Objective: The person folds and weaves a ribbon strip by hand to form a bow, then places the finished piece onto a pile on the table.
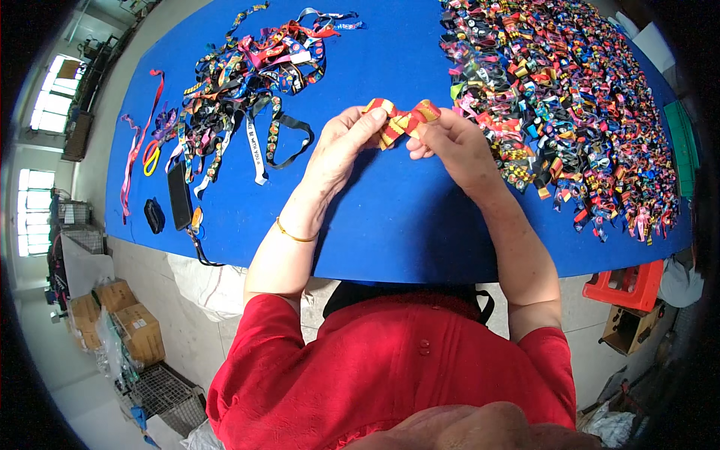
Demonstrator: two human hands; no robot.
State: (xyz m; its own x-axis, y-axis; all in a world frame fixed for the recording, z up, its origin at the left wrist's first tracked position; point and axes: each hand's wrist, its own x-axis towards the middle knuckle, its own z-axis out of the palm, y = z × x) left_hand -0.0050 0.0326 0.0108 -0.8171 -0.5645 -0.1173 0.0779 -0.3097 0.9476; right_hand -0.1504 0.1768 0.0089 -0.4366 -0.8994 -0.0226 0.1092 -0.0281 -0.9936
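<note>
A red-and-yellow striped ribbon [401, 126], looped into a bow-like shape, is stretched between my hands above the blue table [397, 210]. My left hand [346, 141] pinches its left loop between thumb and fingers. At the other end, my right hand [456, 144] grips the right loop, with the thumb on top. The ribbon's crossed middle shows between the fingertips. Some fingers of both hands are hidden behind it.
A tangled heap of printed straps [240, 82] lies at the left. Near it are scissors with yellow handles [151, 161], a black phone [179, 196] and a small black bundle [154, 215]. Many colourful looped ribbon pieces [555, 90] cover the right side. A red plastic stool [626, 285] stands below.
</note>
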